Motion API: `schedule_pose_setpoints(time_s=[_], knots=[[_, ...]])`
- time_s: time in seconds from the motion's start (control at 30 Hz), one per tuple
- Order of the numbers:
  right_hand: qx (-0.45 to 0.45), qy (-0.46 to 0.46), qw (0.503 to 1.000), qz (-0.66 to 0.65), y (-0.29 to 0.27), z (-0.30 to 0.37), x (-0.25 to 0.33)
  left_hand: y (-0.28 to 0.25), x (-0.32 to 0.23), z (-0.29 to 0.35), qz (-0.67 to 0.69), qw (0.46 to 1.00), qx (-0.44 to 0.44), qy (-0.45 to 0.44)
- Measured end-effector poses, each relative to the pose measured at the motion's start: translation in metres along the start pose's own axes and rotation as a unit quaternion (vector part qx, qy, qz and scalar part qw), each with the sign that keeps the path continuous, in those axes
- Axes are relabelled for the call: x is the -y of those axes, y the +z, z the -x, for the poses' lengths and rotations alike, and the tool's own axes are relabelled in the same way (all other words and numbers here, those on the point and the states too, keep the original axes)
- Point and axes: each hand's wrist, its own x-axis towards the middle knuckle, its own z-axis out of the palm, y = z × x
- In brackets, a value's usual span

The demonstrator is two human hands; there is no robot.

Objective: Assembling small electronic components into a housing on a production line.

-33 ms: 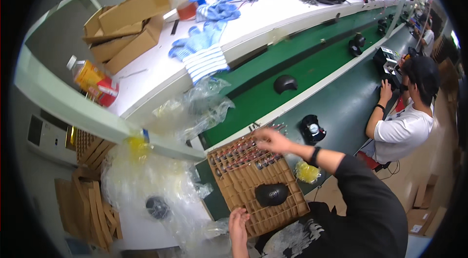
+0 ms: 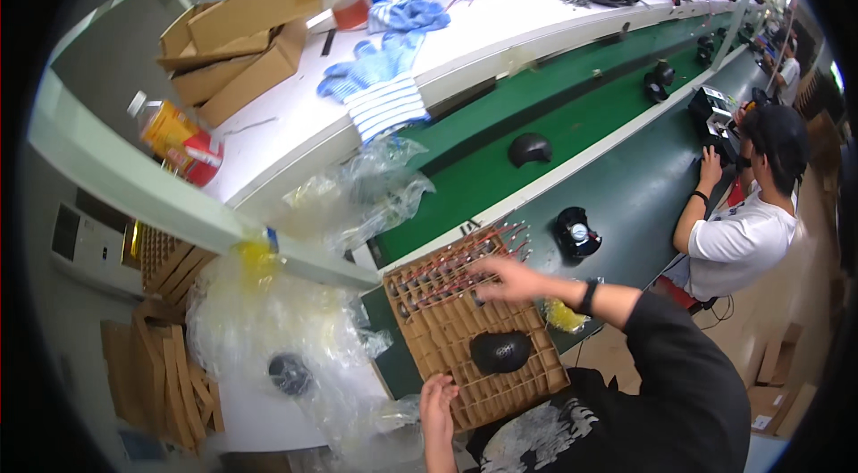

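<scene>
A brown cardboard divider tray (image 2: 447,339) lies before me, with several rows of small parts on red and dark wires (image 2: 442,275) in its far cells. Over these rows reaches my right hand (image 2: 511,280), fingers stretched toward the parts and thumb apart. No held part can be made out there, and its fingertips partly blend with the wires. At the tray's near left edge rests my left hand (image 2: 437,403), fingers extended and nothing visible in them. A black rounded shell (image 2: 500,352) sits on the nearer cells, between my hands.
Right of the tray, a black housing with a round pale dial (image 2: 577,233) and a yellow bundle (image 2: 565,316) lie on the bench. Another black shell (image 2: 530,150) is on the green belt (image 2: 474,178). Clear plastic bags (image 2: 277,321) spread left. A co-worker (image 2: 742,205) sits right.
My right hand has moved nearer and slightly right over the wired parts, uncovering more of the far rows. My left hand stays at the tray edge. The view has shifted slightly.
</scene>
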Motion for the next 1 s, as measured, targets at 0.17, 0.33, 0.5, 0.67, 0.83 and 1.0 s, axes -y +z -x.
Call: schedule_pose_setpoints(time_s=[0.17, 0.33, 0.5, 0.67, 0.83, 1.0], knots=[[0.184, -0.024, 0.923, 0.338, 0.059, 0.092, 0.069, 0.003, -0.019, -0.011, -0.019, 0.998, 0.056, 0.016], [0.075, 0.083, 0.972, 0.207, 0.092, 0.113, 0.07, -0.01, -0.023, -0.018, -0.062, 0.991, 0.117, 0.03], [0.128, 0.273, 0.632, -0.714, 0.102, 0.105, 0.093, -0.021, -0.009, -0.021, -0.053, 0.968, 0.214, 0.116], [0.196, 0.252, 0.591, -0.741, 0.13, 0.091, 0.121, -0.028, 0.008, -0.015, 0.216, 0.896, 0.38, -0.077], [0.276, 0.241, 0.854, -0.368, 0.132, 0.079, 0.11, -0.022, -0.029, -0.005, 0.265, 0.882, 0.384, -0.061], [-0.022, 0.113, 0.957, 0.267, 0.104, 0.051, 0.046, -0.063, -0.029, 0.001, 0.299, 0.896, 0.315, -0.088]])
